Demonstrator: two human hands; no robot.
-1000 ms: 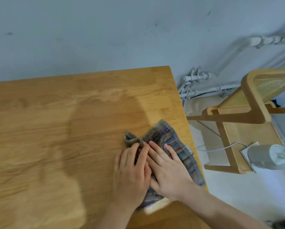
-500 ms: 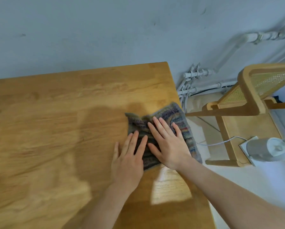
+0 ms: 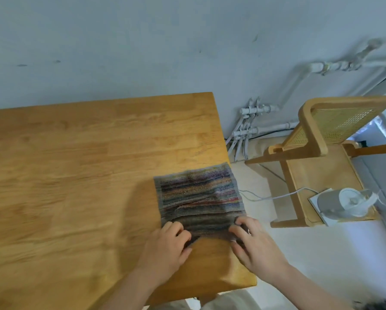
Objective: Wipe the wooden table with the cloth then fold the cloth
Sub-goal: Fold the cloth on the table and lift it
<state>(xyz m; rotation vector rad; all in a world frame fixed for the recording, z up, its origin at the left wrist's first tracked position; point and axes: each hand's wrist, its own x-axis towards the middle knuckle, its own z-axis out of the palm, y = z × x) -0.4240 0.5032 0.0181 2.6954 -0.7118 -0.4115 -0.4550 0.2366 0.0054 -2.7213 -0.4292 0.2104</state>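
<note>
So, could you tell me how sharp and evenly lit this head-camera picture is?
Head view: the hands and cloth are slightly motion-blurred; a soft shadow darkens the table left of the cloth; wide-angle distortion bends the pipes and chair.

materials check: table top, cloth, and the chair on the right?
Table: looks like solid wood, jointed strips with visible grain, smooth honey-toned finish with a slight sheen. Cloth: woven or terry-like textile, multicoloured stripes on grey, soft and creased near the hands; exact fibre unclear. Chair: light wood frame, with an open-weave cane or rattan-like panel in the back.
</note>
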